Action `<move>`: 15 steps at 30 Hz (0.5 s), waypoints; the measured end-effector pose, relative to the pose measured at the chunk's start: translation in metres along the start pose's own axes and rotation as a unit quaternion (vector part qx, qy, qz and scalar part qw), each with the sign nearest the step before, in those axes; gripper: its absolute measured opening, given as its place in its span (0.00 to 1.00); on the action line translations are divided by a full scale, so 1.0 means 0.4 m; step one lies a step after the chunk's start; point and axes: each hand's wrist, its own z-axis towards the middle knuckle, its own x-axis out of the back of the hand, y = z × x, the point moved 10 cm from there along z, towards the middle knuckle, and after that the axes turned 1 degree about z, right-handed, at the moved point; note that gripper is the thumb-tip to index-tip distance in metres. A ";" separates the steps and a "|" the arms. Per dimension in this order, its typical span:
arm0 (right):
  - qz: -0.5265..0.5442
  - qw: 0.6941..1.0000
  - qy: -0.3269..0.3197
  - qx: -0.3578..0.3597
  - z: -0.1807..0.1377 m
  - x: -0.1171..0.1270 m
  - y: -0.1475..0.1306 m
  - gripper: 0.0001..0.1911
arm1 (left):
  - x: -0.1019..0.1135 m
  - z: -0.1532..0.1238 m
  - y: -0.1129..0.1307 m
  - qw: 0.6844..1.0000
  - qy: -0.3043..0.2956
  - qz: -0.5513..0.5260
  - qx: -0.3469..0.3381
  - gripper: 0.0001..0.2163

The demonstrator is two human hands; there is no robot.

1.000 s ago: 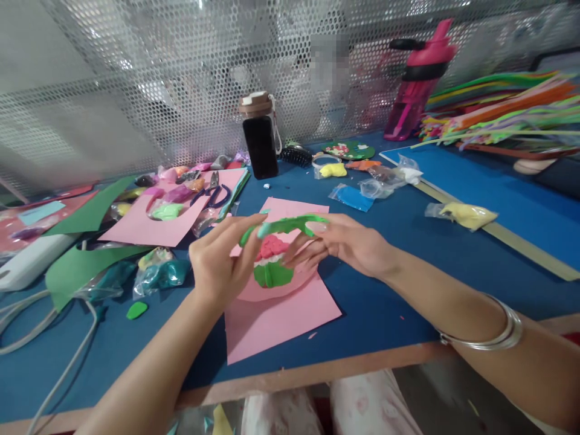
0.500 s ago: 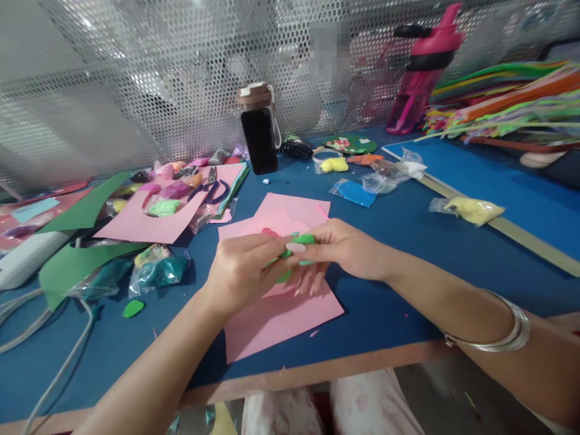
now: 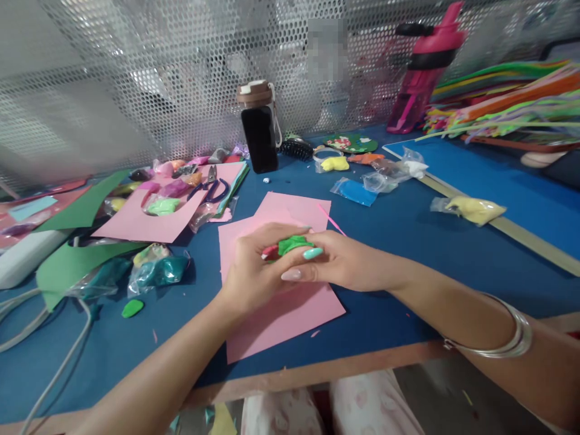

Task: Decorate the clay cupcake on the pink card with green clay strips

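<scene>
Both hands meet over pink paper (image 3: pixel 290 326) at the middle of the table. Between them is a lump of green modelling clay (image 3: pixel 293 243). My left hand (image 3: pixel 258 266) curls round its left side, with the thumb pressed across the front. My right hand (image 3: pixel 347 260) closes on it from the right, its thumb lying just under the left thumb. A small red piece (image 3: pixel 270 252) shows beside the green clay, inside the left hand's curl; what it is, I cannot make out. The fingers behind the clay are mostly hidden.
Scissors (image 3: pixel 212 190) and bagged coloured clay lie on papers at the left. A flat green clay piece (image 3: pixel 133 309) and a white cable (image 3: pixel 67 362) are nearer. Behind stand a phone (image 3: pixel 260 142) against a cup (image 3: pixel 254 93) and a pink bottle (image 3: pixel 426 72). Pipe cleaners (image 3: pixel 507 103) lie right.
My hands have closed further round the green clay, and my left thumb now lies across its front. The clay shows as a bunched lump, and a pink stick on the paper is more exposed.
</scene>
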 end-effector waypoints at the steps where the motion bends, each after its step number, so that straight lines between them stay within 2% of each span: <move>1: -0.009 1.000 0.000 -0.008 0.001 -0.001 0.007 0.07 | -0.009 -0.001 -0.007 1.000 -0.008 -0.014 0.016 0.11; 3: 0.015 0.999 0.011 -0.029 0.005 0.005 0.023 0.09 | -0.011 -0.001 -0.016 0.999 -0.008 -0.036 0.036 0.09; 5: 0.058 0.997 0.032 -0.038 0.008 0.017 0.032 0.09 | 0.011 0.001 -0.022 0.999 0.020 -0.029 0.042 0.09; 7: 0.106 0.993 0.045 -0.040 0.007 0.025 0.033 0.09 | 0.054 0.004 -0.030 0.995 0.080 0.009 0.050 0.09; 9: 0.140 0.988 0.048 -0.046 0.003 0.031 0.030 0.09 | 0.112 0.000 -0.036 0.983 0.166 0.050 0.058 0.10; 12: 0.133 0.989 0.059 -0.038 -0.006 0.043 0.018 0.10 | 0.175 -0.012 -0.044 0.963 0.261 0.046 0.055 0.13; 13: 0.114 0.991 0.062 -0.025 -0.008 0.047 0.011 0.13 | 0.180 -0.012 -0.045 0.963 0.263 0.032 0.047 0.14; 15: 0.078 0.995 0.060 0.003 -0.010 0.047 -0.003 0.21 | 0.157 0.000 -0.039 0.977 0.212 0.013 0.023 0.16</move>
